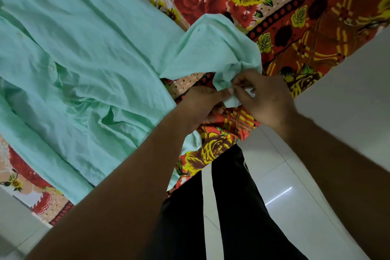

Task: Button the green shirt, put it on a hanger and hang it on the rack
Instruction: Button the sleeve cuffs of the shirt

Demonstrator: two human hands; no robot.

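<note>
The mint-green shirt (84, 48) lies spread and wrinkled over a floral bedspread, filling the left half of the head view. One end of it is lifted and bunched near the bed's edge. My left hand (202, 105) pinches that bunched fabric from below with thumb and forefinger. My right hand (266, 99) pinches the same spot from the right, fingertips meeting the left thumb. A small white piece of fabric shows between the two hands. No button can be made out there. No hanger or rack is in view.
The red, orange and yellow floral bedspread (295, 17) covers the bed, its edge running diagonally from lower left to upper right. My legs in black trousers (232, 207) stand against it on the white tiled floor (295, 186).
</note>
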